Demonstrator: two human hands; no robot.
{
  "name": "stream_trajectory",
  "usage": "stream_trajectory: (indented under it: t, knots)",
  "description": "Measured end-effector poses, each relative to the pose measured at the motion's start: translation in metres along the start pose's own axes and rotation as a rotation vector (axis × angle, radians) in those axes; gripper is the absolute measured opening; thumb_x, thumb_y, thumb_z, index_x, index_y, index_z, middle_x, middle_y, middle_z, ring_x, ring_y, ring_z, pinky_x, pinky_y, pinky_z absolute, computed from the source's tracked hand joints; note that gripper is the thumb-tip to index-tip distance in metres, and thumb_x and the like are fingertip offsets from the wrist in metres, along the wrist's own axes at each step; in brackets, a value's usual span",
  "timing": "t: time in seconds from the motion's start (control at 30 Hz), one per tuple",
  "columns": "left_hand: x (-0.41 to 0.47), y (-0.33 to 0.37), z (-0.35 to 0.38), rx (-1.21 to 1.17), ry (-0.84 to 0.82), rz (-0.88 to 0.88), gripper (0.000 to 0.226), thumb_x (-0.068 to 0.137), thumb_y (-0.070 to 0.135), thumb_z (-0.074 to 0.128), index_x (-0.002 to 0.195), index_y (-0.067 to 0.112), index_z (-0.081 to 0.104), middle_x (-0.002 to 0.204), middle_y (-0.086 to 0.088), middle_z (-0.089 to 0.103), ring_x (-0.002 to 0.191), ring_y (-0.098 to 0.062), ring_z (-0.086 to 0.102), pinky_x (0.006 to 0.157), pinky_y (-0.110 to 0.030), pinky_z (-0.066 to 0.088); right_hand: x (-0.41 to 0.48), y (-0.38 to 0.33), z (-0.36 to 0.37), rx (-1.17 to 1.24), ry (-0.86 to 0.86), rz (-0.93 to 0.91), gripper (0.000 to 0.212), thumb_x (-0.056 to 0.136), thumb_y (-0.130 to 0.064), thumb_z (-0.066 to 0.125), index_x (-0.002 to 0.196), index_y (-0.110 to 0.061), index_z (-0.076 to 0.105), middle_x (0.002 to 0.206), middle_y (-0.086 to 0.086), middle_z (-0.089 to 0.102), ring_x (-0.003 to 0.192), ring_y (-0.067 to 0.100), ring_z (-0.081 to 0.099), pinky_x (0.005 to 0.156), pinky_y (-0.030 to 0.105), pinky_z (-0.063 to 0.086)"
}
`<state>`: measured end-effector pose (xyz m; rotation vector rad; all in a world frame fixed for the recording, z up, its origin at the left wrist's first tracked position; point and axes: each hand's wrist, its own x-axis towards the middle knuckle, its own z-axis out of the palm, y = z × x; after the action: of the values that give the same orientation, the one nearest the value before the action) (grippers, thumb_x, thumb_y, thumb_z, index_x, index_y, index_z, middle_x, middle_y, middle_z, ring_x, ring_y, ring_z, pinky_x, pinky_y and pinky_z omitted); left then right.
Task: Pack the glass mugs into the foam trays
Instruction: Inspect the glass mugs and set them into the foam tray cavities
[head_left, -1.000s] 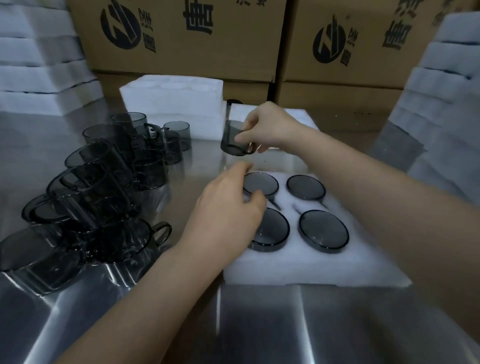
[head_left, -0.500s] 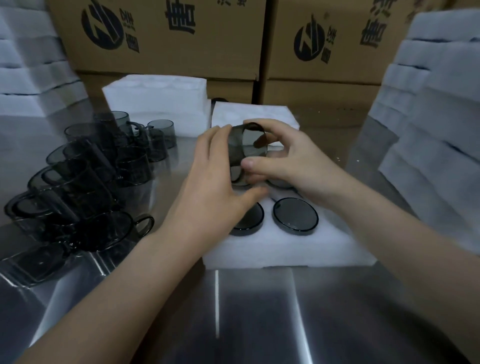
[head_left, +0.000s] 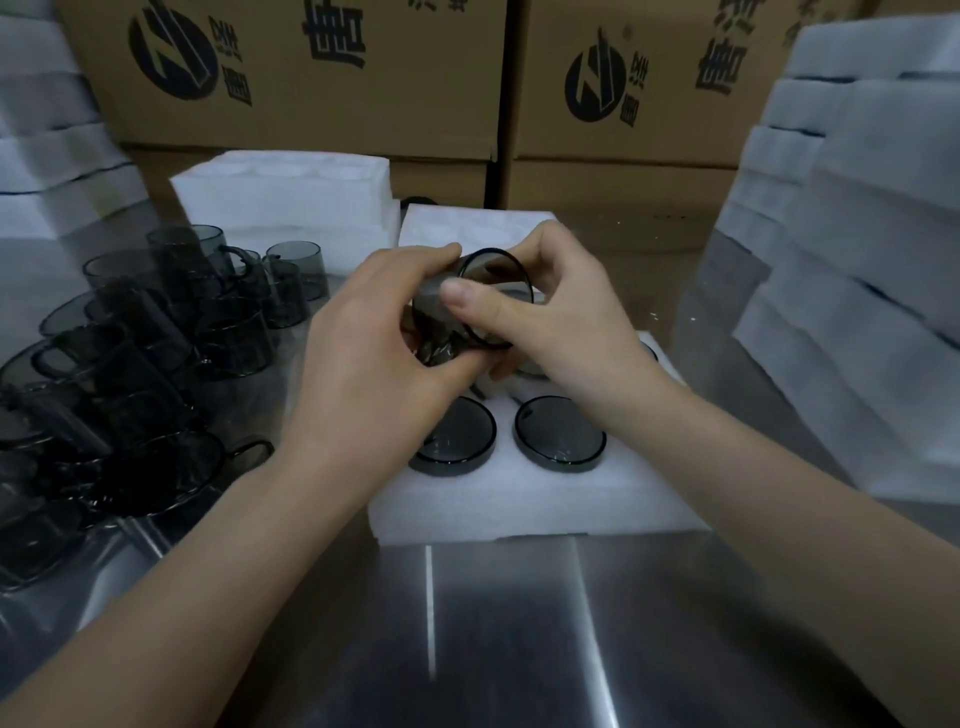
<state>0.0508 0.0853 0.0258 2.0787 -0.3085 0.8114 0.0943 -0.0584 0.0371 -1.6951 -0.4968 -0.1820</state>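
Observation:
A smoky grey glass mug (head_left: 485, 291) is tilted on its side above the white foam tray (head_left: 519, 499), its round rim facing me. My left hand (head_left: 374, 364) grips it from the left, fingers curled round its body. My right hand (head_left: 550, 317) holds it from the right, thumb across its side. Two mugs (head_left: 457, 436) (head_left: 560, 440) sit upside down in the tray's near holes. The far holes are mostly hidden behind my hands.
Several loose grey mugs (head_left: 130, 364) crowd the steel table (head_left: 519, 623) on the left. More foam trays (head_left: 285, 197) lie behind. Foam stacks (head_left: 857, 260) rise on the right and far left. Cardboard boxes (head_left: 311, 78) line the back.
My right hand brought the mug from above the far tray toward me. My left hand left the packed mugs and took hold of it. Both hands have since tilted its rim toward me.

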Motion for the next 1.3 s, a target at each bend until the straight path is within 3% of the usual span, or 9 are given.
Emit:
stream_trajectory:
  t: [0.1, 0.23, 0.4, 0.5, 0.67, 0.97, 1.1, 1.2, 1.3]
  knots:
    - [-0.002, 0.003, 0.003, -0.016, -0.019, 0.012, 0.057, 0.067, 0.021, 0.086, 0.119, 0.025, 0.061, 0.112, 0.013, 0.061, 0.096, -0.005, 0.06, 0.087, -0.026, 0.049, 0.001, -0.001, -0.003, 0.06, 0.032, 0.03, 0.036, 0.079, -0.037, 0.078, 0.077, -0.016, 0.049, 0.074, -0.002, 0.063, 0.058, 0.012, 0.066, 0.043, 0.026, 0.048]
    - [-0.003, 0.003, 0.006, -0.162, -0.042, -0.079, 0.059, 0.068, 0.018, 0.085, 0.12, 0.03, 0.059, 0.114, 0.015, 0.062, 0.102, -0.003, 0.061, 0.088, -0.024, 0.052, 0.005, 0.0, -0.009, 0.214, -0.011, 0.153, 0.031, 0.088, -0.037, 0.069, 0.073, -0.017, 0.052, 0.084, 0.002, 0.069, 0.057, 0.02, 0.065, 0.043, 0.027, 0.048]
    - [-0.002, -0.002, 0.004, -0.408, -0.056, -0.198, 0.052, 0.075, 0.011, 0.08, 0.12, 0.022, 0.057, 0.117, 0.013, 0.064, 0.101, -0.003, 0.066, 0.085, -0.028, 0.056, 0.011, 0.002, -0.018, 0.473, -0.139, 0.298, 0.017, 0.092, -0.023, 0.062, 0.1, -0.009, 0.069, 0.099, 0.008, 0.072, 0.055, 0.021, 0.067, 0.048, 0.024, 0.053]
    - [-0.002, -0.006, 0.004, -0.56, -0.052, -0.264, 0.046, 0.079, 0.01, 0.075, 0.121, 0.012, 0.056, 0.121, 0.001, 0.063, 0.093, -0.013, 0.071, 0.07, -0.032, 0.06, 0.012, 0.004, -0.02, 0.555, -0.248, 0.282, 0.03, 0.08, -0.014, 0.064, 0.109, -0.011, 0.068, 0.096, 0.008, 0.074, 0.061, 0.017, 0.069, 0.057, 0.022, 0.057]
    - [-0.002, -0.01, 0.004, -0.594, -0.049, -0.295, 0.042, 0.077, 0.011, 0.076, 0.116, 0.013, 0.059, 0.115, 0.001, 0.065, 0.086, -0.015, 0.072, 0.064, -0.028, 0.059, 0.013, 0.009, -0.02, 0.503, -0.282, 0.21, 0.032, 0.075, -0.012, 0.068, 0.107, -0.01, 0.07, 0.097, 0.009, 0.074, 0.065, 0.018, 0.07, 0.061, 0.024, 0.059]
    - [0.0, -0.013, 0.004, -0.576, -0.043, -0.348, 0.045, 0.073, 0.01, 0.081, 0.114, 0.013, 0.065, 0.111, 0.0, 0.07, 0.09, -0.015, 0.072, 0.07, -0.028, 0.06, 0.011, 0.013, -0.018, 0.321, -0.269, 0.123, 0.03, 0.075, -0.011, 0.078, 0.103, -0.007, 0.067, 0.088, 0.005, 0.074, 0.067, 0.023, 0.071, 0.06, 0.026, 0.057]
    - [-0.002, -0.012, 0.005, -0.472, -0.022, -0.316, 0.043, 0.071, 0.015, 0.084, 0.107, 0.027, 0.065, 0.107, 0.01, 0.07, 0.089, -0.013, 0.071, 0.076, -0.033, 0.06, 0.008, 0.011, -0.015, 0.147, -0.212, 0.134, 0.038, 0.072, -0.02, 0.083, 0.102, -0.011, 0.062, 0.1, 0.004, 0.071, 0.068, 0.025, 0.07, 0.061, 0.033, 0.056]
    - [-0.004, -0.009, 0.007, -0.379, -0.035, -0.263, 0.047, 0.068, 0.014, 0.083, 0.104, 0.034, 0.063, 0.1, 0.018, 0.07, 0.077, -0.013, 0.072, 0.073, -0.034, 0.06, 0.005, 0.009, -0.007, -0.034, -0.147, 0.097, 0.049, 0.067, -0.026, 0.088, 0.098, -0.013, 0.053, 0.108, 0.005, 0.066, 0.073, 0.02, 0.069, 0.057, 0.033, 0.057]
    - [-0.006, -0.009, 0.007, -0.304, -0.056, -0.202, 0.052, 0.067, 0.009, 0.083, 0.109, 0.031, 0.062, 0.095, 0.014, 0.071, 0.082, -0.009, 0.071, 0.076, -0.036, 0.059, 0.002, 0.007, 0.001, -0.136, -0.072, 0.047, 0.053, 0.065, -0.035, 0.089, 0.091, -0.018, 0.046, 0.096, -0.001, 0.063, 0.069, 0.005, 0.064, 0.053, 0.024, 0.051]
